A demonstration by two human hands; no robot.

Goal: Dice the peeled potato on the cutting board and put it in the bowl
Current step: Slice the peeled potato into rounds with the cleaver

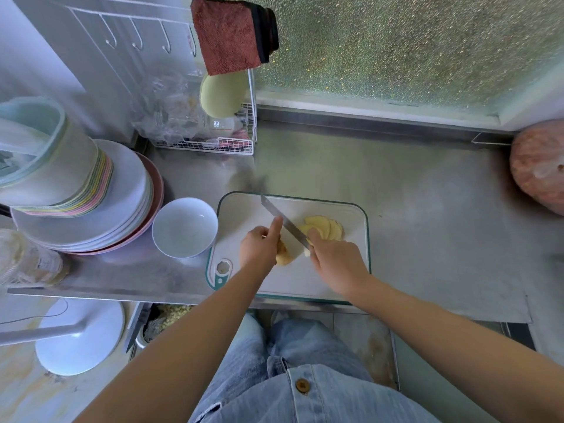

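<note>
On the white cutting board (244,215) with a teal rim lies the uncut part of the peeled potato (283,254), under my left hand (259,247), which grips it with the index finger stretched along the knife blade. My right hand (335,261) grips the handle of the knife (280,216), whose blade runs up and left between the hands. Several yellow potato slices (325,227) lie fanned out just beyond my right hand. The white bowl (184,227) stands left of the board and looks empty.
A stack of plates (122,190) with a pile of coloured bowls (52,166) fills the counter's left side. A wire rack (213,141) stands at the back. A pinkish round object (540,166) sits at the far right. Bare steel counter (427,209) lies right of the board.
</note>
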